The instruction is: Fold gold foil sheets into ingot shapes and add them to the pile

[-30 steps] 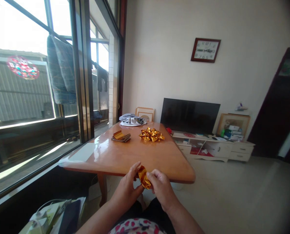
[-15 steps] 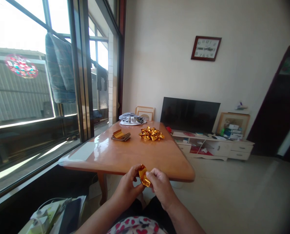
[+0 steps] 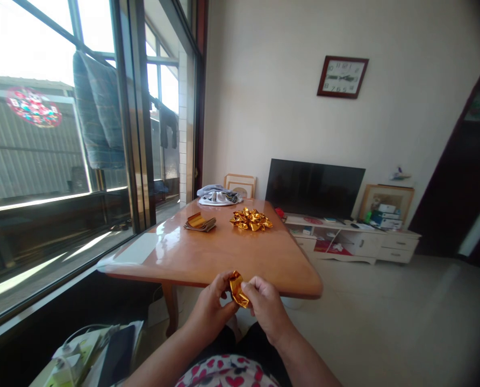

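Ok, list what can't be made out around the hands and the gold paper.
Head view only:
- Gold foil piece: its shape is partly covered by the left hand and right hand.
- Gold pile on the table: too small to count pieces.
- Folded stack: too small to tell its sheets apart.

The single camera sits on my head, facing forward and slightly down. My two hands appear close, at the lower centre of the view. Beyond them the glossy orange-brown wooden table (image 3: 223, 252) recedes toward the far white wall, with the large window along the left.
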{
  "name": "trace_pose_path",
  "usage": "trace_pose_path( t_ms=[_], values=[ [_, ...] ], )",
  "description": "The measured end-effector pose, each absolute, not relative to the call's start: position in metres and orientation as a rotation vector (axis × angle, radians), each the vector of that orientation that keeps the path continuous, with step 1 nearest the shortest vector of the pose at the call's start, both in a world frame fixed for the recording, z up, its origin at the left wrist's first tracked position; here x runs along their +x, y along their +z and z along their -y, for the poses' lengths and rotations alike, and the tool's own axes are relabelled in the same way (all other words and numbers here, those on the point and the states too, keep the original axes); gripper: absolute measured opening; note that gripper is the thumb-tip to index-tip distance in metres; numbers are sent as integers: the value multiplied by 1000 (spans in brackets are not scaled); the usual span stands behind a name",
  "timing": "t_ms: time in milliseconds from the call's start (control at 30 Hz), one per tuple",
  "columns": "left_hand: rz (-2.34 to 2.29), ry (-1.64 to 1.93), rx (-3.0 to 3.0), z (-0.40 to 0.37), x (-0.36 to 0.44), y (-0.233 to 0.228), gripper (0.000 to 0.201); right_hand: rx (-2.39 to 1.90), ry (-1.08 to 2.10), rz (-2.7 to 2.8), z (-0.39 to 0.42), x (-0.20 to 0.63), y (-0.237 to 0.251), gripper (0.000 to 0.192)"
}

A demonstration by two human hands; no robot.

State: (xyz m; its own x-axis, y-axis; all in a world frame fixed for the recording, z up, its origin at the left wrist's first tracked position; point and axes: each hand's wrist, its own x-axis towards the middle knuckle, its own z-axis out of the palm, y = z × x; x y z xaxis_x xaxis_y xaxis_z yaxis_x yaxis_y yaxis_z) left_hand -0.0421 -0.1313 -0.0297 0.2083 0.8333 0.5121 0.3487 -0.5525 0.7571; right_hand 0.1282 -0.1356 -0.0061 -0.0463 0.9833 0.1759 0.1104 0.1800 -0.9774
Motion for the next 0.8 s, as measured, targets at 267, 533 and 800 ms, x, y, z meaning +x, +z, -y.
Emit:
trace_pose_path(
  t_ms=[267,533,800],
  values=[
    [-1149,1350,2008,130,-42,-28,62,-1163,1116,1416,137,131,-4,34],
    [-1137,1314,1985,138,-40,-23,75,-1217,1189,1345,135,135,-4,29],
    [-962,1244,1677,143,-45,-6,53,-1224,998,1519,127,146,-7,32]
  ],
)
